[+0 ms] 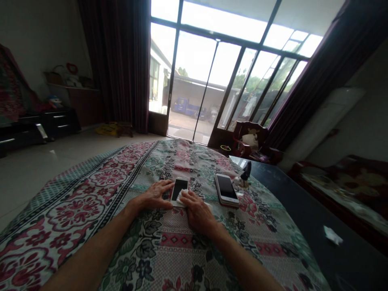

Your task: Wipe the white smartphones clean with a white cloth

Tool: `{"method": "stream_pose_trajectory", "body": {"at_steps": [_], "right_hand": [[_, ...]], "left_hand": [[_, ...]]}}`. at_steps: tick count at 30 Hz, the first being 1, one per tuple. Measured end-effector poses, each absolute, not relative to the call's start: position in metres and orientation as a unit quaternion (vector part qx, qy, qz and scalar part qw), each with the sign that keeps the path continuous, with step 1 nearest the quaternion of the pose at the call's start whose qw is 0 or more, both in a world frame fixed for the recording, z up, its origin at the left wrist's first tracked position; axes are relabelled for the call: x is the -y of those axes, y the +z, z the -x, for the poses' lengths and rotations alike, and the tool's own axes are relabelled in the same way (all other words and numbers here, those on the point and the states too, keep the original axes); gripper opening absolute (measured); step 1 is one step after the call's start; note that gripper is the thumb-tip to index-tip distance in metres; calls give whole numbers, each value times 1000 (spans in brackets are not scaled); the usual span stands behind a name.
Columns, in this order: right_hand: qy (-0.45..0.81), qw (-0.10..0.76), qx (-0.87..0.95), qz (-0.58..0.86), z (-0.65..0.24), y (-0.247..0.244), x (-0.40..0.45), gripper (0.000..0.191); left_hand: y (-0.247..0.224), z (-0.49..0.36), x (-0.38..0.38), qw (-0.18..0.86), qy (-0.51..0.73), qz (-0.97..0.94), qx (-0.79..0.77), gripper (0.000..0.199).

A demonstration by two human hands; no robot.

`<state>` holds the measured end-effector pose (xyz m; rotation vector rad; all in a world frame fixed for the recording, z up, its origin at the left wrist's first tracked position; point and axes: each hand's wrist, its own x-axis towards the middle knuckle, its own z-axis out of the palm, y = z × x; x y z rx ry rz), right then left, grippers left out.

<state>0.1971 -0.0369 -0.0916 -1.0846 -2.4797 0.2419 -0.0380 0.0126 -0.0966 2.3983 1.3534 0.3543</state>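
A phone with a dark screen and light edges (179, 186) lies on the patterned tablecloth (182, 266). At its left edge rests my left hand (156, 195), fingers apart and holding nothing. My right hand (198, 212) presses a crumpled white tissue (182, 194) onto the lower right part of the screen, its fingers bent around it. Right of my hands, a white phone (226, 188) lies face up on top of something with a reddish edge. Just beyond it stands a small dark object (246, 171) on a clear base.
A dark table (291, 202) adjoins on the right, with a crumpled white tissue (332, 235) on it. Behind stand a wooden chair (239, 133) and glass doors (194, 85). A yellow bag (106, 129) lies on the floor at the left.
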Motion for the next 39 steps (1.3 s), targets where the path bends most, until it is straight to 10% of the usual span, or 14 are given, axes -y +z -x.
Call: {"method": "stream_pose_trajectory", "body": {"at_steps": [39], "right_hand": [[91, 194, 912, 349, -189, -89, 21, 44]], "left_hand": [[-94, 38, -10, 180, 114, -846, -489, 85]]}}
